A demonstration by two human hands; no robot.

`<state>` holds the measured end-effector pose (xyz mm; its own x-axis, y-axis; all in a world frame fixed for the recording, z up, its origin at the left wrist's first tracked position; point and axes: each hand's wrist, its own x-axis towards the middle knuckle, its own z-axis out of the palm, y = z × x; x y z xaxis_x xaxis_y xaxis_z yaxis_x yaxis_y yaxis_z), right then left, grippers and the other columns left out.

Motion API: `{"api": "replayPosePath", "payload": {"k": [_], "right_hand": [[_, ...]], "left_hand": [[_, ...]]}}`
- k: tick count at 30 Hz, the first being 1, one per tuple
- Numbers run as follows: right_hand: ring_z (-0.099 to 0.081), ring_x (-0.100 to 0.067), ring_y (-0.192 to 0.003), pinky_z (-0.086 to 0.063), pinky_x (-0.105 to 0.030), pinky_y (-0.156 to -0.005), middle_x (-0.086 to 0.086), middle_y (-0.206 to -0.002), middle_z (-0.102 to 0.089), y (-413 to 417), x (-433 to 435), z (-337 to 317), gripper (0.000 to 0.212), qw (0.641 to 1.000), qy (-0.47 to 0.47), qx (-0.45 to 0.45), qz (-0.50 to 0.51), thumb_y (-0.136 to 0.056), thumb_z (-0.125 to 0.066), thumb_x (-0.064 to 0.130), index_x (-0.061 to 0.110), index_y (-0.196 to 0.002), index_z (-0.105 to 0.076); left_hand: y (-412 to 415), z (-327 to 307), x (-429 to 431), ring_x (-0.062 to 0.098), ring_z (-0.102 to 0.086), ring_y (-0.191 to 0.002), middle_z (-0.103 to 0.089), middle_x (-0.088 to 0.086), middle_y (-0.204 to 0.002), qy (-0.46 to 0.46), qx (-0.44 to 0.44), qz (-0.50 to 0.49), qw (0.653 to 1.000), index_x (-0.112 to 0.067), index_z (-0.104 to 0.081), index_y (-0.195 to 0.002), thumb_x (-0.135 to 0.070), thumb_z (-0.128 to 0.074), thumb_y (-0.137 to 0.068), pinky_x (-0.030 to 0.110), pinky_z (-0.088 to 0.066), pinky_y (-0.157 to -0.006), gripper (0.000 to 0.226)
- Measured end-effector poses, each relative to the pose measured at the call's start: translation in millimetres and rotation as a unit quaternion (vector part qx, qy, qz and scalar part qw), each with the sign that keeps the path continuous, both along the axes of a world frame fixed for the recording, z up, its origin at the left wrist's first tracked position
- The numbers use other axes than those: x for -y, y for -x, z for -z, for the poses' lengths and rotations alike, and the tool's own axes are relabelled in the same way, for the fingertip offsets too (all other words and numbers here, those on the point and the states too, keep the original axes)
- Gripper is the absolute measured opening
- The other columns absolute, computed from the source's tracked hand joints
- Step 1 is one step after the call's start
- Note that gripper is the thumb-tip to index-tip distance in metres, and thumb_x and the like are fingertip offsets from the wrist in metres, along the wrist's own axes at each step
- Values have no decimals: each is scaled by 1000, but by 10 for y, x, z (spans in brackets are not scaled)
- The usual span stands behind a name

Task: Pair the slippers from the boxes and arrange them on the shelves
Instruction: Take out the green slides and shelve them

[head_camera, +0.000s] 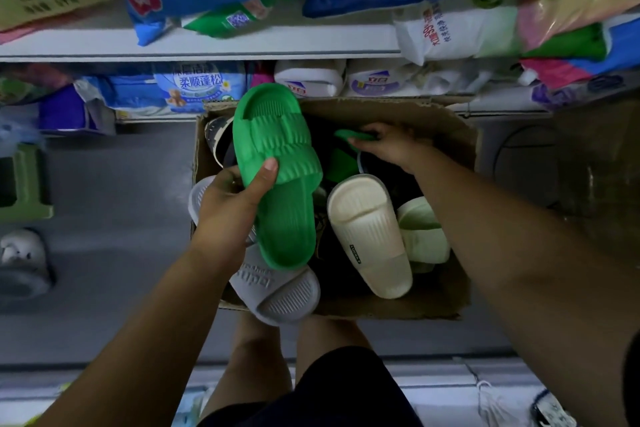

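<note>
A cardboard box (pixel 446 135) full of loose slippers stands on the floor in front of me. My left hand (pixel 227 208) grips a bright green slipper (pixel 277 163) by its side and holds it over the left half of the box. My right hand (pixel 388 146) reaches into the far side of the box and pinches the edge of a second green slipper (pixel 353 137), which lies mostly buried. A cream slipper (pixel 367 236), a pale green one (pixel 420 232) and a grey one (pixel 277 295) lie in the box.
Shelves (pixel 207 54) behind the box hold bagged goods and tissue packs. A green stool (pixel 24 184) and a white slipper (pixel 24 253) are on the floor at left. My legs stand just behind the box's near edge.
</note>
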<state>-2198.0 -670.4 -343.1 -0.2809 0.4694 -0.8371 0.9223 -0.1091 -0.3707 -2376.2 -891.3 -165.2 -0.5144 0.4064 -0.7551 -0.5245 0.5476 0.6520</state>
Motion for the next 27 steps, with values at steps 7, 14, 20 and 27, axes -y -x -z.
{"api": "replayPosePath", "payload": {"k": [7, 14, 20, 27], "right_hand": [[-55, -24, -111, -50, -43, -97, -1, -119, -57, 96, 164, -169, 61, 999, -8, -37, 35, -50, -81, 70, 35, -92, -55], [-49, -26, -117, -40, -52, -105, 6, -105, -52, 7, 256, -270, 48, 984, -123, -130, -26, -67, -82, 58, 42, -109, -64], [-49, -14, -119, -39, -48, -106, 17, -111, -49, -173, 310, -727, 30, 960, -217, -173, -33, -79, -68, 64, 44, -101, -66], [-42, -16, -131, -33, -30, -113, 10, -138, -52, -506, 795, -1746, 37, 895, -304, -326, -1, -82, -68, 46, 16, -103, -74]], "left_hand": [[11, 13, 23, 21, -75, -100, -78, 5, -107, -4, 17, 4, 1000, -8, -70, -115, -31, -74, -89, 34, -59, -81, 35], [-77, 13, 95, 18, -75, -97, -78, 3, -103, 10, 19, 27, 999, -10, -72, -112, -34, -72, -89, 31, -60, -79, 33], [-171, -137, 179, 17, -75, -99, -78, 3, -107, 5, 34, 17, 999, -9, -71, -116, -37, -71, -90, 33, -58, -85, 39], [-269, -542, 346, 21, -74, -102, -77, 7, -110, -38, 27, 12, 999, -8, -71, -116, -33, -68, -94, 38, -57, -92, 34]]}}
